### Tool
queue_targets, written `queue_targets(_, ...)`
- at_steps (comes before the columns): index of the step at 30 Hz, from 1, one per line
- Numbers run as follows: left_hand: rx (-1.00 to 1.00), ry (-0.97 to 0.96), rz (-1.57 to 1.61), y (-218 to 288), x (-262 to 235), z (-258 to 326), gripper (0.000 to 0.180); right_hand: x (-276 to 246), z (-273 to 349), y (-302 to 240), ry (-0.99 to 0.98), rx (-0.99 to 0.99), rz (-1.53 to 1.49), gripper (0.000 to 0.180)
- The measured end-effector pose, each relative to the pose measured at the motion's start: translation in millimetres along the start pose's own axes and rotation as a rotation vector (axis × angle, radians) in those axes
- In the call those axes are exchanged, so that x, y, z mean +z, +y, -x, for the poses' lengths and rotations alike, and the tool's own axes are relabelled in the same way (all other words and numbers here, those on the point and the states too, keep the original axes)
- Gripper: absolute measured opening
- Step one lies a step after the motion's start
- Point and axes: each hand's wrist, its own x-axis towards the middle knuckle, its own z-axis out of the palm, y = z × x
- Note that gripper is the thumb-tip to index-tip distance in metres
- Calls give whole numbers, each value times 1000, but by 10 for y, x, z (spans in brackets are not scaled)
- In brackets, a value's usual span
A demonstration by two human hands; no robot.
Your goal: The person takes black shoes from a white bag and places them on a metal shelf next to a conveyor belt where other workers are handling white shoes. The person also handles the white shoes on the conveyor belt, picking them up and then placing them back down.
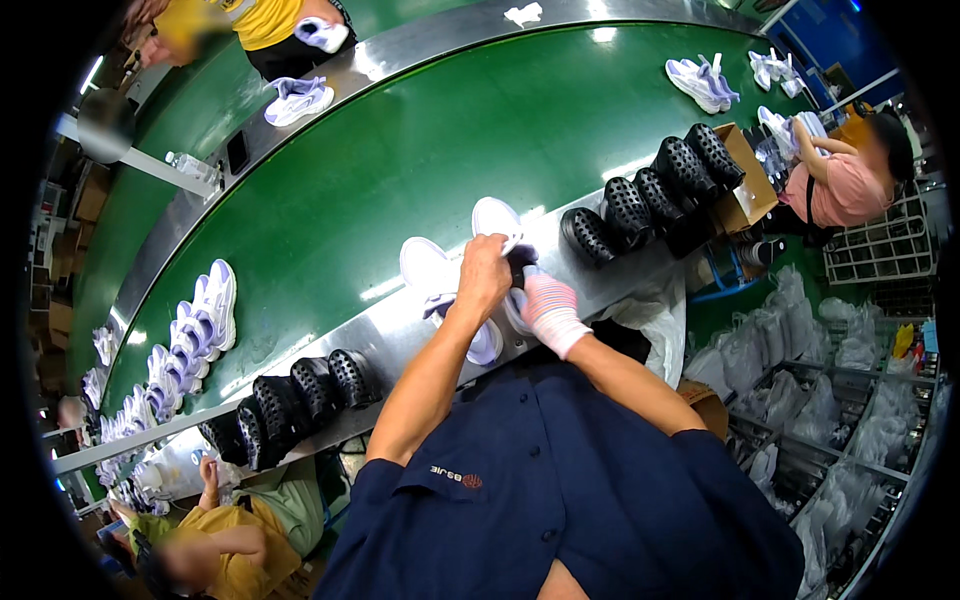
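Note:
Two white sneakers with lavender lining lie side by side in front of me, toes pointing away. My bare left hand (484, 270) is closed on the right-hand sneaker (496, 218), its fingers at the shoe's opening. My right hand (553, 312), in a pink-and-white striped glove, grips the heel end of that same shoe. A small dark patch shows between my hands in the shoe's opening; I cannot tell what it is. Just left of my left hand, the other sneaker (424, 264) rests on the metal edge, partly behind my wrist.
Black perforated shoe forms (627, 212) stand in a row at right beside a cardboard box (745, 180); more forms (310, 390) stand at left. A green conveyor (330, 190) carries sneakers (205, 315). Co-workers are at left, far side and right. A rack (850, 450) holds plastic-bagged items.

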Motion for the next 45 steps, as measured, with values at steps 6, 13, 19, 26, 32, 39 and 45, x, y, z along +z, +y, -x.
queue_targets(6, -427, -146, 130, 293, 42, 263, 97, -180, -4, 284, -113, 136, -45, 40)
queue_targets(13, -436, 18, -27, 468, -6, 299, 77, 91, -432, 301, -128, 57, 57, 35)
queue_targets(19, -712, 59, -136, 477, -665, 1288, 52, 121, -500, 430, -174, 12, 102, 32)
queue_targets(26, -579, 243, 17, -220, 16, 1242, 47, 76, -474, 364, -129, -109, 59, 43)
queue_targets(32, -533, 611, -394, 247, -1341, 1862, 26, -739, -58, 72, -297, -162, 185, 47)
queue_targets(39, -872, 991, -1104, -426, -3261, 3386, 30, -683, 317, -108, -390, -253, -527, 20)
queue_targets(45, -1228, 828, -1218, -1251, -3808, 3792, 57, -580, 518, -559, -503, -360, -435, 23)
